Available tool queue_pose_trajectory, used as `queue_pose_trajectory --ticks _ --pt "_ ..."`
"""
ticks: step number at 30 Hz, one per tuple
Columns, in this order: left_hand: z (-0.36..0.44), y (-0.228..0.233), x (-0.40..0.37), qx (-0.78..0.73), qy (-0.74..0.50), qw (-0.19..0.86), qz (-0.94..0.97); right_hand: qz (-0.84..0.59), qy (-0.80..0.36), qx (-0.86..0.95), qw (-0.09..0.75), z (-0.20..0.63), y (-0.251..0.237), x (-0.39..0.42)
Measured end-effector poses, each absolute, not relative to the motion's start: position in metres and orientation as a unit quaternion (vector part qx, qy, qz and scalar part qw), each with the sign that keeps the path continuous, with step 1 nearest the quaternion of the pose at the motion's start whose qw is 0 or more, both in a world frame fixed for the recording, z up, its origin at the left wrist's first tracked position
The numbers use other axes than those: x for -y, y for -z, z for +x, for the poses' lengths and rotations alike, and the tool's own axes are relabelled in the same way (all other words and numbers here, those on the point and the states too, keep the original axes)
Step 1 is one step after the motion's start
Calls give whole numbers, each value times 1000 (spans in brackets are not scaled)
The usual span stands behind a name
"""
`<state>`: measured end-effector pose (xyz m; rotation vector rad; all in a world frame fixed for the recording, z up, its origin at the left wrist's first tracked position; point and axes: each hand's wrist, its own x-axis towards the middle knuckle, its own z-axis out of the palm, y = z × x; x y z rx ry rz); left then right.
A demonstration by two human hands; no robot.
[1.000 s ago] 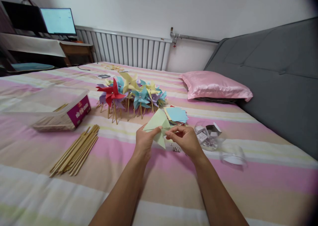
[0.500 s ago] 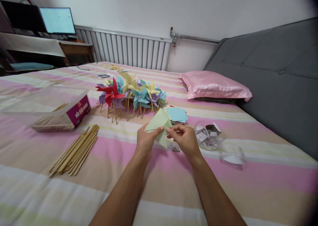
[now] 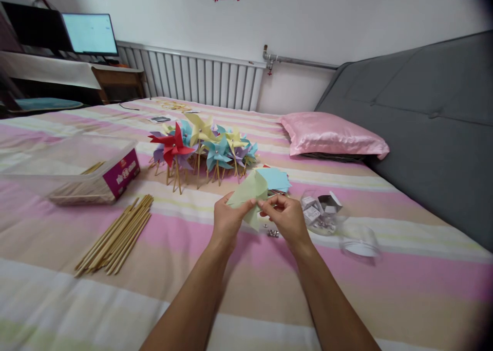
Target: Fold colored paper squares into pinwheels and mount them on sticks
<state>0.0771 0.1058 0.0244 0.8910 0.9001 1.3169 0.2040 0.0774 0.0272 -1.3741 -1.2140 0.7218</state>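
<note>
A pale green sheet of paper (image 3: 250,187), with slits and a bent flap, is held up over the bed between both hands. My left hand (image 3: 228,218) is closed on its left side, thumb lying on the front face. My right hand (image 3: 285,218) pinches the paper's right side near its middle, fingertips close to the left thumb. Just below the right hand, a small group of silver metal pins or beads (image 3: 273,233) lies on the sheet. Behind the paper rests a stack of coloured paper squares (image 3: 275,179), light blue on top.
Finished paper pinwheels (image 3: 217,153) on sticks stand beyond the hands. Loose wooden sticks (image 3: 119,235) lie at left beside a clear plastic box (image 3: 125,172). To the right are a clear tub with small boxes (image 3: 321,212), a clear lid (image 3: 360,243) and a pink pillow (image 3: 333,132).
The paper's upper right part has curled inward toward its middle as my fingers moved slightly. Both hands keep their hold, and the surrounding things lie as before.
</note>
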Motion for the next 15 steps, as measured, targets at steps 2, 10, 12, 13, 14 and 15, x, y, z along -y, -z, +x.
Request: queue_pose_trajectory --ticks 2,10,12,13,14,15 --pt "77 -24 -106 -392 -571 609 386 -581 -302 519 550 204 -27 -77" --pt "78 -25 -105 -389 -572 632 349 -578 -312 512 554 199 -29 -75" --pt "78 -26 -105 -375 -574 656 314 -561 -309 491 591 194 -29 -75" --pt "78 -26 -105 -369 -574 667 298 -549 -308 473 616 190 -29 -75" --pt "78 -27 -105 -363 -576 674 286 -537 -310 453 640 187 -29 -74" --pt "78 -27 -105 -357 -578 680 276 -524 -316 433 662 183 -28 -74"
